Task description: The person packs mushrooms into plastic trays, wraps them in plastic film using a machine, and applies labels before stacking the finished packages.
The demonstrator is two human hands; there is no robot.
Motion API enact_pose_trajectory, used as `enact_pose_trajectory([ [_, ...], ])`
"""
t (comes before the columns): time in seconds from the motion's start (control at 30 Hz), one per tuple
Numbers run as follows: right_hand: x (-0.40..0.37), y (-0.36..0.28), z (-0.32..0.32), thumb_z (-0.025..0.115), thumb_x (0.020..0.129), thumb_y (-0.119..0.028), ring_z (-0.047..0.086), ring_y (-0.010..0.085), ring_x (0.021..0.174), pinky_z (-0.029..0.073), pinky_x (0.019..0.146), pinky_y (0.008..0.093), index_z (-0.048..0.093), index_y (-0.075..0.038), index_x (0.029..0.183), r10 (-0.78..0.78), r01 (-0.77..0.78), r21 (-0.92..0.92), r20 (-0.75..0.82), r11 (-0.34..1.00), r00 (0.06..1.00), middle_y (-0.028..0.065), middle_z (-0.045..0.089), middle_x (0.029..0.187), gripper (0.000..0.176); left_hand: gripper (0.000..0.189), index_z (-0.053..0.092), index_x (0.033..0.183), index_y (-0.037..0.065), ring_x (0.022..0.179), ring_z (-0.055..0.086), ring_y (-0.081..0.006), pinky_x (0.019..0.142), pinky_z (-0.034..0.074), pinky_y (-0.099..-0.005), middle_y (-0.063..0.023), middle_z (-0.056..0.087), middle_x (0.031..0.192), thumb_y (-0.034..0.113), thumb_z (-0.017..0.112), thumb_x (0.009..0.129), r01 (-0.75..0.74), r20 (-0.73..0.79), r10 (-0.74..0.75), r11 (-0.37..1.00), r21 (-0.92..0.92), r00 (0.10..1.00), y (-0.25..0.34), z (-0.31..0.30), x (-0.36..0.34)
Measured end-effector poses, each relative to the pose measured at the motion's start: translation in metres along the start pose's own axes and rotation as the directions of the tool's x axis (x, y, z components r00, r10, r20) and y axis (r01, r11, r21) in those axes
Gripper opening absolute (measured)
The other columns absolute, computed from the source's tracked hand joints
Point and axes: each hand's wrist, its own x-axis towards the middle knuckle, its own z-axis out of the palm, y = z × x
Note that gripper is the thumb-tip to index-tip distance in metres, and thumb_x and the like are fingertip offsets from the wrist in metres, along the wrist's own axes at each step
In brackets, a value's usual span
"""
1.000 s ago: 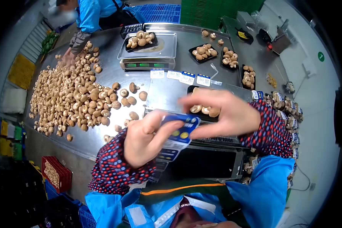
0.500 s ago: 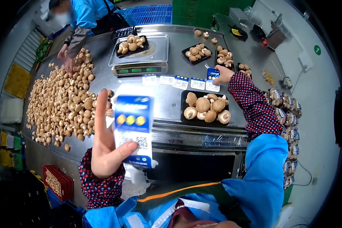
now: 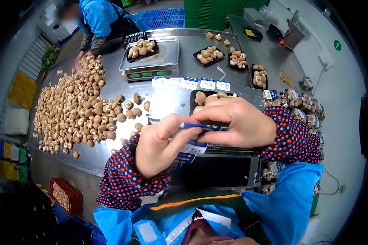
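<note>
My left hand (image 3: 161,145) and my right hand (image 3: 241,124) are together above the front edge of the bench. Thumbs and fingertips of both pinch a blue printed label (image 3: 202,126), turned nearly edge-on to me. Below the fingers hangs a blue-and-white label (image 3: 195,148) with a printed code, partly covered by my hands. Just behind them sits a black tray of mushrooms (image 3: 200,98), mostly hidden by my right hand. A row of labels (image 3: 191,83) lies beyond that tray.
A large mushroom pile (image 3: 73,110) covers the left of the steel table. At the back a scale (image 3: 150,71) bears a filled tray (image 3: 142,50). More filled trays (image 3: 208,55) stand back right. Wrapped packs (image 3: 310,102) are stacked at right. Another person (image 3: 96,20) reaches into the pile.
My left hand has come down and right with its label. My right hand has drawn back from the label row with a blue label, and the hands now meet.
</note>
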Motion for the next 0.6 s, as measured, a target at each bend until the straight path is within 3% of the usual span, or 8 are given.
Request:
enact_pose_trajectory([
  [0.07, -0.005, 0.006, 0.0, 0.07, 0.071, -0.005, 0.06, 0.022, 0.077, 0.047, 0.067, 0.0305, 0.064, -0.002, 0.094, 0.069, -0.068, 0.029, -0.049, 0.997, 0.996, 0.0108, 0.062, 0.084, 0.024, 0.021, 0.062, 0.092, -0.002, 0.064, 0.062, -0.0102, 0.059, 0.049, -0.0235, -0.0109, 0.066, 0.073, 0.017, 0.065, 0.083, 0.102, -0.003, -0.103, 0.988, 0.117, 0.995, 0.003, 0.006, 0.001],
  [0.13, -0.01, 0.016, -0.001, 0.067, 0.072, 0.0, 0.06, 0.0202, 0.075, 0.047, 0.065, 0.0274, 0.065, -0.002, 0.085, 0.103, -0.1, 0.031, -0.135, 0.995, 0.985, 0.0097, 0.063, 0.082, 0.014, 0.025, 0.061, 0.096, -0.003, 0.066, 0.062, -0.0106, 0.061, 0.049, -0.0232, -0.0104, 0.066, 0.074, 0.017, 0.066, 0.082, 0.16, 0.051, -0.157, 0.985, -0.064, 0.986, -0.035, 0.016, 0.002],
  [0.23, -0.009, 0.03, -0.01, 0.067, 0.077, -0.005, 0.06, 0.0126, 0.08, 0.048, 0.071, 0.0249, 0.061, -0.002, 0.097, 0.347, -0.324, 0.252, -0.049, 0.912, 0.937, 0.0054, 0.062, 0.089, 0.021, 0.028, 0.057, 0.108, -0.005, 0.085, 0.06, -0.0118, 0.075, 0.049, -0.0235, -0.0095, 0.065, 0.094, 0.01, 0.062, 0.085, 0.288, 0.057, -0.288, 0.881, -0.376, 0.956, -0.042, 0.018, 0.012],
  [0.3, -0.006, 0.04, -0.002, 0.069, 0.075, -0.013, 0.059, 0.0159, 0.079, 0.048, 0.068, 0.0259, 0.058, -0.001, 0.095, 0.289, -0.248, 0.291, -0.107, 0.924, 0.951, 0.0082, 0.059, 0.088, 0.026, 0.024, 0.056, 0.109, -0.004, 0.087, 0.06, -0.0092, 0.074, 0.049, -0.019, -0.009, 0.064, 0.097, 0.006, 0.058, 0.087, 0.188, 0.002, -0.207, 0.884, -0.428, 0.978, -0.041, 0.017, 0.016],
  [0.37, -0.003, 0.052, 0.006, 0.07, 0.074, -0.012, 0.06, 0.0192, 0.078, 0.048, 0.067, 0.0272, 0.057, -0.001, 0.094, 0.035, -0.023, 0.107, -0.108, 0.994, 0.994, 0.0097, 0.059, 0.087, 0.026, 0.023, 0.055, 0.109, -0.004, 0.089, 0.06, -0.0091, 0.075, 0.049, -0.0192, -0.0093, 0.063, 0.099, 0.004, 0.056, 0.088, 0.154, -0.038, -0.192, 0.877, -0.456, 0.981, -0.034, 0.016, 0.021],
  [0.4, -0.002, 0.052, 0.01, 0.07, 0.073, -0.011, 0.06, 0.022, 0.076, 0.047, 0.067, 0.0289, 0.057, -0.001, 0.094, 0.126, -0.11, 0.184, -0.074, 0.977, 0.989, 0.0106, 0.059, 0.087, 0.026, 0.022, 0.055, 0.109, -0.004, 0.09, 0.059, -0.0091, 0.075, 0.048, -0.0192, -0.0094, 0.063, 0.1, 0.003, 0.055, 0.088, 0.141, -0.055, -0.188, 0.872, -0.468, 0.981, -0.031, 0.016, 0.022],
  [0.5, 0.001, 0.051, 0.015, 0.068, 0.073, -0.007, 0.06, 0.0222, 0.075, 0.047, 0.067, 0.0301, 0.057, -0.001, 0.095, 0.122, -0.108, 0.094, -0.163, 0.99, 0.979, 0.0101, 0.059, 0.085, 0.025, 0.02, 0.055, 0.108, -0.004, 0.089, 0.059, -0.0085, 0.076, 0.048, -0.0195, -0.0084, 0.063, 0.098, 0.002, 0.053, 0.089, 0.241, 0.01, -0.246, 0.938, -0.25, 0.969, -0.029, 0.003, 0.017],
  [0.6, 0.004, 0.038, 0.023, 0.07, 0.07, -0.002, 0.059, 0.0194, 0.077, 0.047, 0.069, 0.0273, 0.059, -0.002, 0.1, 0.038, -0.01, 0.089, -0.331, 0.996, 0.943, 0.009, 0.06, 0.088, 0.032, 0.015, 0.061, 0.096, -0.004, 0.072, 0.058, -0.0068, 0.063, 0.047, -0.0192, -0.0052, 0.065, 0.082, 0.008, 0.058, 0.087, 0.134, -0.065, -0.13, 0.989, 0.061, 0.989, -0.026, 0.003, 0.015],
])
